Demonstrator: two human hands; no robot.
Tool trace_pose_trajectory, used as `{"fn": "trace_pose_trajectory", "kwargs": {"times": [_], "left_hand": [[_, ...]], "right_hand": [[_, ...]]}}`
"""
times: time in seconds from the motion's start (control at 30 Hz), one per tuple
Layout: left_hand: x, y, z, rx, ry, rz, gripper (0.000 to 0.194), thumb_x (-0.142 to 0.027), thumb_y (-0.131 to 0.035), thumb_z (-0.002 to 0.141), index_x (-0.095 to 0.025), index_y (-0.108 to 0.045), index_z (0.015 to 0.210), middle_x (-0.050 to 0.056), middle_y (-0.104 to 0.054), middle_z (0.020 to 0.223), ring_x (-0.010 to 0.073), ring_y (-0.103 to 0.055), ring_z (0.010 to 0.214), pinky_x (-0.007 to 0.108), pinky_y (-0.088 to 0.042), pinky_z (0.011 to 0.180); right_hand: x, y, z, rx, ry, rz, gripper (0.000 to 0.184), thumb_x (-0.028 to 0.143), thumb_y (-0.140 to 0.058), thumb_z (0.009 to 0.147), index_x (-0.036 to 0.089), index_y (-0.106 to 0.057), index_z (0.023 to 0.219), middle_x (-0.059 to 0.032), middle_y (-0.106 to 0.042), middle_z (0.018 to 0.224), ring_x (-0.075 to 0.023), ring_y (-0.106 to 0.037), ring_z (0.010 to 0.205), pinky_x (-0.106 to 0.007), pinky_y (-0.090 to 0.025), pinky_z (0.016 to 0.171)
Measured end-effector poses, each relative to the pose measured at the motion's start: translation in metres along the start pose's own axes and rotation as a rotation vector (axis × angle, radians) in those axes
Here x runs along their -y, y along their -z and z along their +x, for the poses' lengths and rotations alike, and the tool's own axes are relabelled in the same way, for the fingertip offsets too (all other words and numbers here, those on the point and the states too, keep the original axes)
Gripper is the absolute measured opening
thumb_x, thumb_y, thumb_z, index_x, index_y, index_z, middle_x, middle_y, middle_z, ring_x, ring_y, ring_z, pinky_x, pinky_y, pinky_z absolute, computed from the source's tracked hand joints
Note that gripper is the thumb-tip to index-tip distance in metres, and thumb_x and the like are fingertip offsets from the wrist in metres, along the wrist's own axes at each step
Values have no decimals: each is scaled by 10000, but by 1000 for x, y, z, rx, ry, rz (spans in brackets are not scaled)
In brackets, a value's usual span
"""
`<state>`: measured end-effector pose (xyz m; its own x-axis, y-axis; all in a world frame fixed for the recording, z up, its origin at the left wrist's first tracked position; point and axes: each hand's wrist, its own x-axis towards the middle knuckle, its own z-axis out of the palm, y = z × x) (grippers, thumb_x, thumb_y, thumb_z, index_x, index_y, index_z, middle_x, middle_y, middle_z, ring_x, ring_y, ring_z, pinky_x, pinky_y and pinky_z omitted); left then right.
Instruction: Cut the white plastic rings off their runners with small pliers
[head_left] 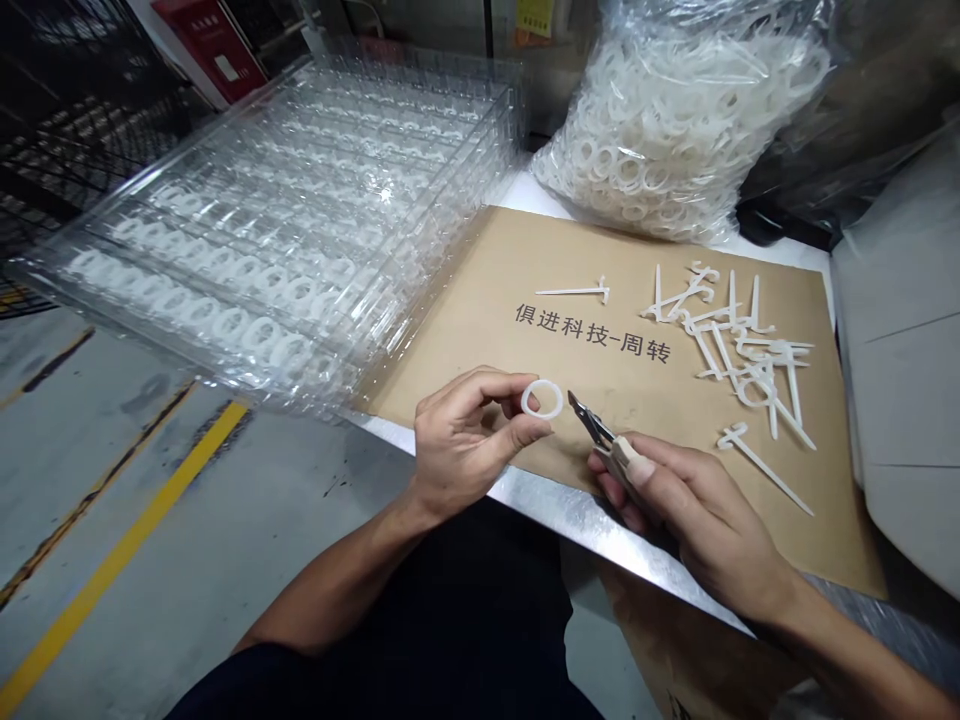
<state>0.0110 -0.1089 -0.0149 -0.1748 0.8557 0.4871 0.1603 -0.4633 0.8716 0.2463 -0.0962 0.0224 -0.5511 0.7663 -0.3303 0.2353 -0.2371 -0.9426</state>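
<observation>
My left hand (463, 440) pinches a small white plastic ring (541, 400) between thumb and fingertips, held just above the near edge of a brown cardboard sheet (525, 330). My right hand (694, 510) grips a small pair of cutters (596, 428), their dark tips pointing up-left toward the ring and a short gap away from it. A pile of cut white plastic sprue sticks (739, 340) lies on the cardboard to the right, with one loose stick (576, 292) further left.
A stack of clear plastic trays (285, 220) holding rows of white rings fills the left. A clear bag (675, 120) full of white rings sits at the back. A grey box (907, 350) stands on the right. Floor with yellow lines (120, 560) lies below left.
</observation>
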Motion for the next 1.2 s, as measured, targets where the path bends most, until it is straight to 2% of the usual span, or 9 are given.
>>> {"fn": "trace_pose_trajectory", "kwargs": {"times": [0.27, 0.57, 0.93, 1.07, 1.2], "left_hand": [[-3, 0, 2, 3, 0, 23, 259, -127, -853, 836, -192, -778, 1075, 35, -752, 868, 141, -704, 765, 248, -577, 700], [1, 2, -2, 10, 34, 30, 263, -165, -860, 838, -193, -781, 1087, 59, -751, 902, 165, -715, 801, 265, -600, 710], [4, 0, -4, -6, -3, 33, 328, -169, -886, 807, -208, -780, 1115, 66, -747, 917, 177, -710, 807, 289, -631, 719], [4, -1, -4, -7, -16, 36, 342, -218, -900, 802, -201, -780, 1122, 71, -750, 923, 178, -713, 806, 292, -639, 722], [4, -1, -5, -4, -35, 45, 357, -164, -894, 798, -206, -774, 1132, 60, -746, 917, 173, -710, 805, 286, -636, 711]], "right_hand": [[-1, 0, 0, 16, -15, 17, 413, 527, -490, 1082, 208, -568, 832, -2, -561, 760, -145, -475, 656, -276, -400, 591], [1, 0, -1, 7, -19, -2, 407, 511, -482, 1085, 200, -575, 838, -12, -574, 775, -144, -473, 654, -279, -401, 591], [2, 0, -1, 0, -21, -14, 417, 547, -499, 1069, 197, -600, 866, -17, -571, 765, -145, -472, 634, -279, -403, 577], [3, 1, -1, 13, -13, -14, 412, 532, -495, 1075, 199, -591, 852, -11, -568, 763, -141, -467, 635, -276, -396, 582], [4, 1, 0, 16, -3, -14, 402, 528, -492, 1077, 204, -598, 864, -8, -567, 762, -143, -470, 640, -276, -393, 584]]}}
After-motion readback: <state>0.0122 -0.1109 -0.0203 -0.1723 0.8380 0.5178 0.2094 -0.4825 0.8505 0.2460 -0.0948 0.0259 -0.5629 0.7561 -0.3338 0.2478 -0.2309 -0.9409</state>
